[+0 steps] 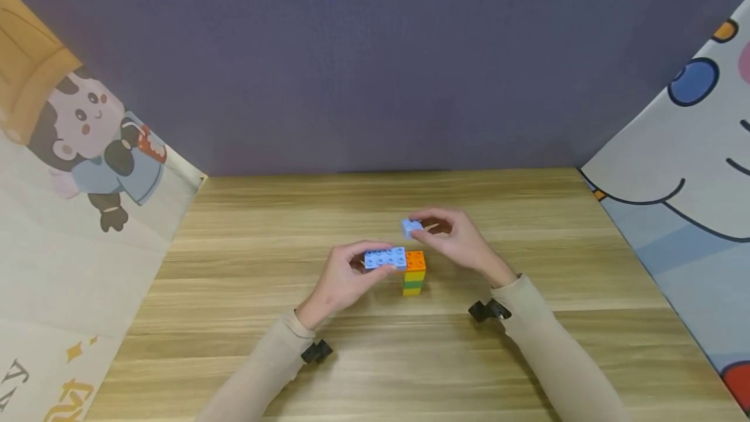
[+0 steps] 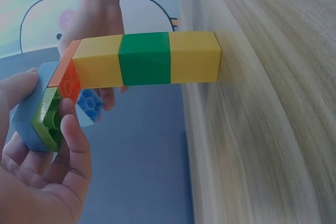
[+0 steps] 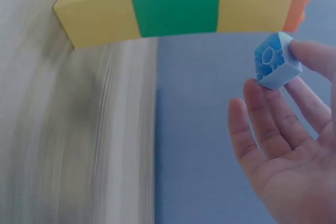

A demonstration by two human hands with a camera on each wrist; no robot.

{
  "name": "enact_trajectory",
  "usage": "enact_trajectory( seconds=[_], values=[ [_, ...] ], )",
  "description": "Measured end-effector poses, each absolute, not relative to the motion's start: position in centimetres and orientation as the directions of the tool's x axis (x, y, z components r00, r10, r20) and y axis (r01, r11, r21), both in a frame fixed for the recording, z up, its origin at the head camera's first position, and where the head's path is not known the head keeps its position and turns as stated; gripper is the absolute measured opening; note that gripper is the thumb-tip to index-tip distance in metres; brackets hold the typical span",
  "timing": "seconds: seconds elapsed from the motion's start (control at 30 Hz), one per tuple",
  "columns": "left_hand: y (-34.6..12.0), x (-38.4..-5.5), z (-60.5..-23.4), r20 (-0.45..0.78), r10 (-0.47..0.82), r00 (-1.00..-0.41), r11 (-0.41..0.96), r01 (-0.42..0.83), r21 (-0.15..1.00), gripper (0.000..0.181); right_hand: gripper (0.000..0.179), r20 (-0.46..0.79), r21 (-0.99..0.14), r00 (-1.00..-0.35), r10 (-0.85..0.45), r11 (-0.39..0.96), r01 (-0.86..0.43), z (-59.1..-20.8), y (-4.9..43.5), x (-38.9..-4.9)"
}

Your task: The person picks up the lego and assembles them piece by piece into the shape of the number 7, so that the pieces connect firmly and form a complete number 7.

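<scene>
A tower of toy building bricks stands upright on the table, with a yellow, a green and another yellow brick (image 2: 97, 62) below an orange brick (image 1: 415, 260). My left hand (image 1: 342, 277) grips a long blue brick (image 1: 384, 258) by its sides, level with the top of the tower. That brick lies over part of the orange one and juts out left. Under its jutting end sits a light green brick (image 2: 47, 119), fingertips curled beside it. Farther back, my right hand (image 1: 459, 239) pinches a small blue brick (image 3: 277, 61) between thumb and fingers, its hollow underside showing in the right wrist view.
The wood-grain table (image 1: 281, 213) meets a dark blue-grey panel (image 1: 375, 64) at its back edge. Printed cartoon panels stand at the left (image 1: 53, 239) and right (image 1: 656, 148). Small black devices (image 1: 316, 351) are worn at both wrists.
</scene>
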State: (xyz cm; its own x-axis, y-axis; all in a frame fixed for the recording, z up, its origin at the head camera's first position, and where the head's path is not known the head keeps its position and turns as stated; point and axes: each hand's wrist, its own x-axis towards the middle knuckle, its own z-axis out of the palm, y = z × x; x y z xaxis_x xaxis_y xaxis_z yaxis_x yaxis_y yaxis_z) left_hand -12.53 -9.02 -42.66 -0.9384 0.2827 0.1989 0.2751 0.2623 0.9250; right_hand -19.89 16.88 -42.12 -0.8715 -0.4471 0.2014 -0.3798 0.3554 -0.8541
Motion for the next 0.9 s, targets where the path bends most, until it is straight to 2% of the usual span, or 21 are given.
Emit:
enact_trajectory(
  seconds=[0.9],
  values=[
    [-8.7, -12.9, -43.2, 0.255, 0.225, -0.940, 0.277, 0.312, 0.909, 0.034, 0.028, 0.297, -0.853, -0.849, -0.437, 0.277, -0.441, -41.6, 17.4, -16.8]
  ],
)
